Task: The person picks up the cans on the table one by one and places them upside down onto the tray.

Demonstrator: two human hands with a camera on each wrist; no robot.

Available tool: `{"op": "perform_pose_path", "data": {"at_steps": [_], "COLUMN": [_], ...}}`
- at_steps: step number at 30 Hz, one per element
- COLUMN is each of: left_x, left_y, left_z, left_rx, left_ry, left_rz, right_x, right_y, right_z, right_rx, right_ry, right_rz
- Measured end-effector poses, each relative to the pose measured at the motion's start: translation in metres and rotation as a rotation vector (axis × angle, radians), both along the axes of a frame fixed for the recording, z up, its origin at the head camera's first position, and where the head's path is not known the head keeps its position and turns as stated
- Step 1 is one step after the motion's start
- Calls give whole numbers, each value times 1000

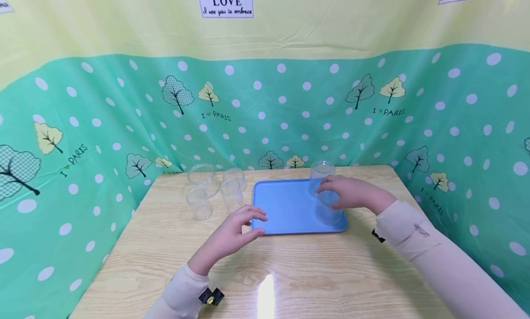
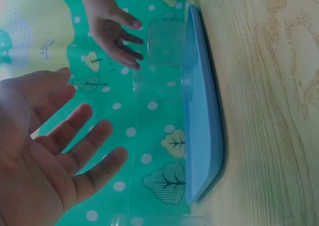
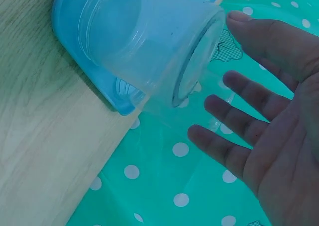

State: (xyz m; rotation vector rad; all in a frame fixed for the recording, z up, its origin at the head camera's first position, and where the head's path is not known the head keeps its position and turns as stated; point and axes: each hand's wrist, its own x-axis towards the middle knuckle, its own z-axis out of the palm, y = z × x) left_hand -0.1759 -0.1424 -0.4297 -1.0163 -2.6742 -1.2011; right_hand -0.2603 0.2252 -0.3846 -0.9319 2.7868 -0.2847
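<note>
Two clear jars stand on the right side of a blue tray (image 1: 281, 206). My right hand (image 1: 348, 192) is over the front jar (image 1: 328, 213), fingers spread and slightly bent. In the right wrist view its thumb tip is right by the jar's upper edge, and the other fingers lie apart from the wall. The rear jar (image 1: 322, 170) stands just behind, partly hidden by that hand. Both have their ridged ends down on the tray. My left hand (image 1: 232, 231) hovers by the tray's front left corner, holding nothing, its fingers apart.
Left of the tray stand several more clear containers: a wide one (image 1: 201, 174), a short one (image 1: 200, 203), a narrow one (image 1: 232, 194) and another (image 1: 234, 173) behind it. A patterned green curtain (image 1: 265, 93) surrounds the wooden table (image 1: 290, 273) at the back and sides.
</note>
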Motion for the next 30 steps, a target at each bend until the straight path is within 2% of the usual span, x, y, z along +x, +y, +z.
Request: {"op": "perform_pose_path", "data": {"at_steps": [12,23,30], "left_x": [-2,-1,-1], "left_y": [-1,-1,-1], "left_z": [-2,-2,-1], "left_rx": [7,2,7], "left_ry": [19,17,7], "left_rz": [-8,-14,-20], "right_x": [11,26,35], "right_y": [3,-1,-4], "right_z": [-8,-13,-22], "right_rx": [-130,-265,-347], "right_ry": [206,342,417], "right_rz": [13,45,1]}}
